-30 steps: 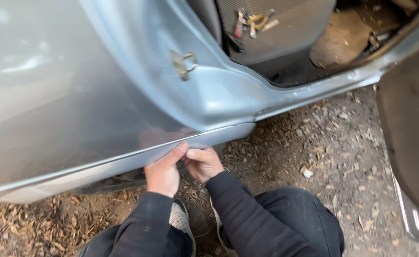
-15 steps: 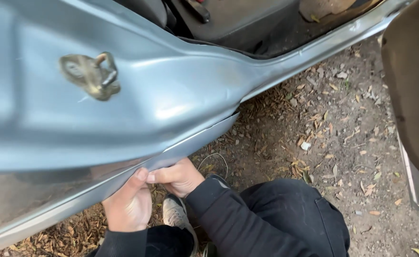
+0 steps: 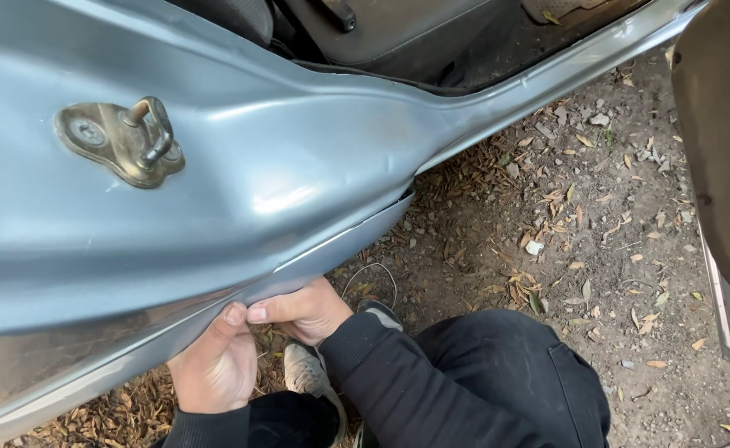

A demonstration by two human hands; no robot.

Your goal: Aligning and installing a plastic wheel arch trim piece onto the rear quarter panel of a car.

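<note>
I am crouched beside the silver-blue car body (image 3: 240, 191), and everything sits around its bottom edge, the thin metal sill strip (image 3: 340, 241) that runs down to the left below the dented panel. My left hand (image 3: 215, 369) reaches up from under that strip, thumb pressed against its underside, fingers curled and hidden behind the metal, so I cannot tell whether they are clamped on it. My right hand (image 3: 307, 311) lies just beside the left, touching it thumb to thumb, its fingers tucked up behind the same edge, closed around the lip as far as I can see. The strip lies directly above both hands. Higher on the panel sits a brass-coloured door latch loop (image 3: 124, 141). Below the strip, my grey shoe (image 3: 307, 377) rests on ground (image 3: 580, 224) strewn with dry leaves.
</note>
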